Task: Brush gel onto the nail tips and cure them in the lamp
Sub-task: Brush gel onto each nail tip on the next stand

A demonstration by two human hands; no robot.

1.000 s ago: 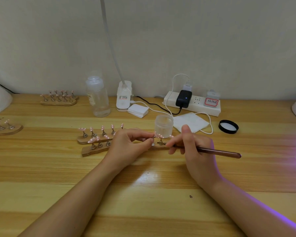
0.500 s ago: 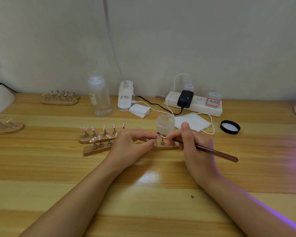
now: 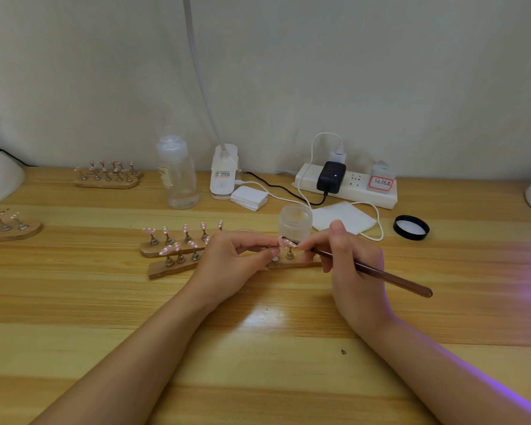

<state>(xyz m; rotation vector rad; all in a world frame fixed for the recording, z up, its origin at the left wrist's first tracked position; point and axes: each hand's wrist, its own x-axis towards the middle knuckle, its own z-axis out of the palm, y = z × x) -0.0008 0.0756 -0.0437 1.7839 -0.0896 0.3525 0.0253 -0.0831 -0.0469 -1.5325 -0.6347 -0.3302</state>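
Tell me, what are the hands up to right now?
Right hand grips brush, bristles on a nail tip. Left hand pinches that tip's stand. Gel jar open just behind; nothing blocking.

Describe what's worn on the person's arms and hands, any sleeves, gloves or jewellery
Nothing visible is worn: the left hand and right hand are bare, without gloves, rings or watch. Both forearms are uncovered to the frame's edge, with no sleeves showing. A purple light tints the right forearm's edge.

Left hand [image 3: 233, 261] pinched, right hand [image 3: 350, 265] in pen-style grip, forearms resting.
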